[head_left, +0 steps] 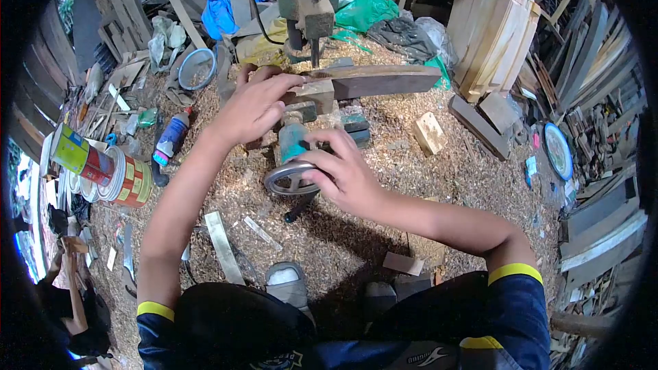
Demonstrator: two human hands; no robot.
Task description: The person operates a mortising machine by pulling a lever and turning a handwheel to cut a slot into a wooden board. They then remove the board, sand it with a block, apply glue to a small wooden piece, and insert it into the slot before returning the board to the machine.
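My left hand [250, 109] lies over the left end of a long, slightly curved wooden piece [391, 83], its index finger along the wood and thumb apart below. Its grip is partly hidden. A pale wooden block [317, 98] sits in front of the piece, in the vise-like clamp of a machine. My right hand [346, 175] is closed around the rim of a metal handwheel [279, 179], at the near end of a teal shaft housing [293, 142]. Above the wood, a vertical tool spindle [315, 51] points down from the green machine head [308, 0].
Wood shavings [233, 192] cover the floor. Stacked cut timber [493, 27] stands at the back right, with a loose block [430, 133] nearer. At left are a bottle [173, 133] and paint buckets [130, 178]. Another person's arm [75, 288] shows at lower left.
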